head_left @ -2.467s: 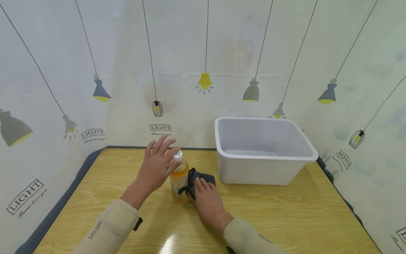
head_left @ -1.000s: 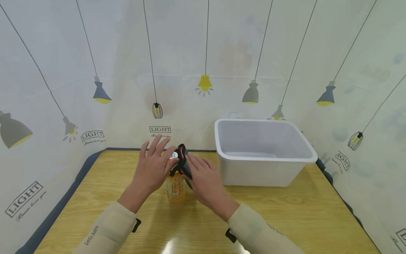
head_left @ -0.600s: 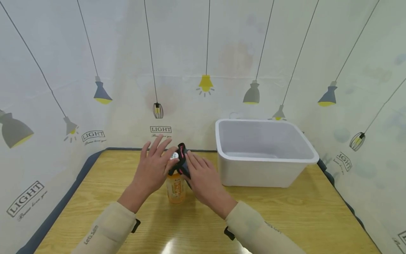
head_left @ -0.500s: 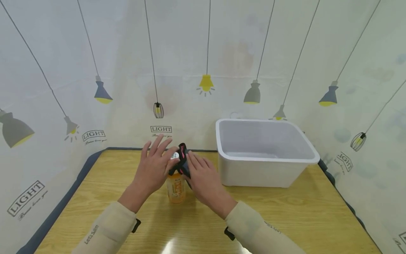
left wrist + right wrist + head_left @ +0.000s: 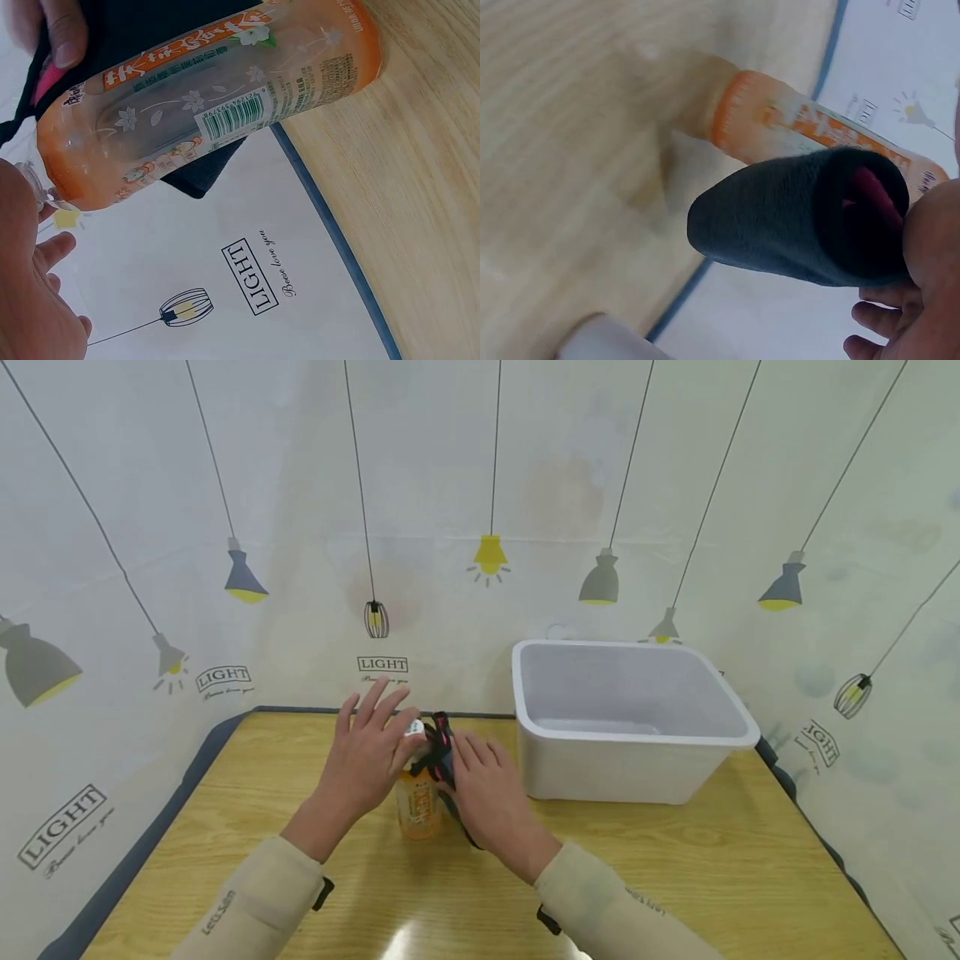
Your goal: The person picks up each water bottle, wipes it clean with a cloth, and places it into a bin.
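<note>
An orange-labelled plastic drink bottle [image 5: 417,808] with a white cap stands on the table. My left hand [image 5: 358,764] pinches it by the neck, just under the cap, its other fingers spread upward. Close against the bottle's right side, my right hand [image 5: 491,797] grips a dark cloth pouch [image 5: 446,767] with black cords and pink inside its mouth. In the right wrist view the pouch [image 5: 761,217] has a rounded closed end and a wide mouth by the hand. The left wrist view shows the bottle's barcode side [image 5: 225,112], with dark cloth [image 5: 161,34] behind it.
A white plastic tub [image 5: 600,768] stands at the back right of the wooden table [image 5: 667,877]. Behind the table hangs a pale backdrop [image 5: 450,460] printed with lamps. A dark blue strip [image 5: 202,760] runs along the table's left edge.
My right hand has raised the pouch from low beside the bottle to neck height. Over the last half second its mouth dropped slightly and its lower end swung into view. My left hand keeps its pinch.
</note>
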`<move>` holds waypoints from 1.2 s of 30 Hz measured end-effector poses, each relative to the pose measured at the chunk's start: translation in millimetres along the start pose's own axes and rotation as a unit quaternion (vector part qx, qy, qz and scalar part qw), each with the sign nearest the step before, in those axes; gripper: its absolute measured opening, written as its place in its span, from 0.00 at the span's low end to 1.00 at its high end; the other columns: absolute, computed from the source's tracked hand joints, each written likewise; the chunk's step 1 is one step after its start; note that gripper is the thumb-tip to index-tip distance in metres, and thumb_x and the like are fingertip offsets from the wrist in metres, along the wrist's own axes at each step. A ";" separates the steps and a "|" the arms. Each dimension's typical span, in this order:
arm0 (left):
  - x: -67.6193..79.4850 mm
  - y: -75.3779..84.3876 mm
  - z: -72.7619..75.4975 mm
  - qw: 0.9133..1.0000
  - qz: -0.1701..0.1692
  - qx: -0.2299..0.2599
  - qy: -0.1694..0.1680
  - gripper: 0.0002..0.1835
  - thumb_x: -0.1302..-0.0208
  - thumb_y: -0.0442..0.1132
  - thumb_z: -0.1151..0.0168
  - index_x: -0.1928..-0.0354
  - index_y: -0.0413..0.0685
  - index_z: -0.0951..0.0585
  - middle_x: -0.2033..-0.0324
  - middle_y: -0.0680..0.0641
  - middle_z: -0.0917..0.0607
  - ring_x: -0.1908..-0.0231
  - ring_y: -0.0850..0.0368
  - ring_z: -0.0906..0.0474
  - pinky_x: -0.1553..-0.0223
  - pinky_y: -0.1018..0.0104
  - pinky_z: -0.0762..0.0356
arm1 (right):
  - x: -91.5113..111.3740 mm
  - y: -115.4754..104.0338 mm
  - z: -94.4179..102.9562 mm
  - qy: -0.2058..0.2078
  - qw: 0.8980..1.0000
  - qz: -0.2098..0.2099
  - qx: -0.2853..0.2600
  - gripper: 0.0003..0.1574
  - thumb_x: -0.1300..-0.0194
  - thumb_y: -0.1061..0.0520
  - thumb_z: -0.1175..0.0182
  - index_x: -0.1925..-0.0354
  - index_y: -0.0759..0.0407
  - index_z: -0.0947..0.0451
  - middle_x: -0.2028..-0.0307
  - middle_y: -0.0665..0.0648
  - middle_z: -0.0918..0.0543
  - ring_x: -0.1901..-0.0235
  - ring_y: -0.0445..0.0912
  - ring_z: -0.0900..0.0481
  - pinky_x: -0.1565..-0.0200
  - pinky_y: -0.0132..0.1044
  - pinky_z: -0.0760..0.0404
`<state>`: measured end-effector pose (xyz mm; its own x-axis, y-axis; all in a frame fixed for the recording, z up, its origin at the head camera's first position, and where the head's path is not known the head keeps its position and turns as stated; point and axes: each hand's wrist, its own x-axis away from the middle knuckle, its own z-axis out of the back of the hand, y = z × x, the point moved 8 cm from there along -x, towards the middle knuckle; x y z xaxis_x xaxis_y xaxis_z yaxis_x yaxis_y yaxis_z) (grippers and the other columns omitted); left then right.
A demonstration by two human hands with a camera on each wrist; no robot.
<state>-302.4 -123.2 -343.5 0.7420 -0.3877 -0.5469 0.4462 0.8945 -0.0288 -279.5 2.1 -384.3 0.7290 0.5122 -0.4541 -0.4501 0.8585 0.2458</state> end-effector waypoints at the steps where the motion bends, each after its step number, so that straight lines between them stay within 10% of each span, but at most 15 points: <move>1: 0.2 0.0 0.3 1.000 -0.001 0.001 0.002 0.33 0.25 0.64 0.72 0.40 0.52 0.24 0.30 0.47 0.32 0.24 0.47 0.51 0.30 0.40 0.51 | 1.7 -1.1 -3.8 -0.008 1.000 0.002 0.006 0.39 0.29 0.35 0.50 0.33 0.60 0.31 0.34 0.54 0.26 0.34 0.47 0.29 0.36 0.43 0.29; 18: 0.4 2.3 0.2 1.000 -0.002 0.004 0.006 0.30 0.24 0.61 0.68 0.41 0.52 0.24 0.31 0.47 0.31 0.25 0.47 0.50 0.30 0.40 0.50 | 39.8 -23.9 -84.9 -0.214 0.974 0.049 0.060 0.32 0.26 0.37 0.54 0.31 0.47 0.32 0.28 0.47 0.35 0.28 0.43 0.37 0.30 0.43 0.36; 26: -0.6 3.1 0.0 1.000 -0.001 0.006 0.003 0.28 0.24 0.60 0.65 0.41 0.52 0.24 0.31 0.47 0.31 0.25 0.46 0.50 0.30 0.40 0.50 | 38.0 -16.9 -81.2 -0.197 0.980 0.018 -0.011 0.34 0.26 0.37 0.55 0.30 0.52 0.34 0.29 0.49 0.33 0.29 0.45 0.36 0.31 0.44 0.34; 36: -0.4 1.8 1.0 1.000 -0.002 -0.001 0.000 0.30 0.24 0.61 0.69 0.39 0.54 0.25 0.30 0.48 0.31 0.25 0.46 0.50 0.30 0.40 0.50 | 14.1 0.4 -32.2 -0.058 0.995 -0.020 -0.079 0.34 0.25 0.39 0.54 0.32 0.56 0.32 0.33 0.51 0.27 0.34 0.43 0.28 0.38 0.40 0.27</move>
<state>-301.4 -121.7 -342.5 0.7399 -0.3919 -0.5468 0.4488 0.8930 -0.0327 -286.0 8.8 -418.3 0.7980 0.4852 -0.3575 -0.4889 0.8680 0.0870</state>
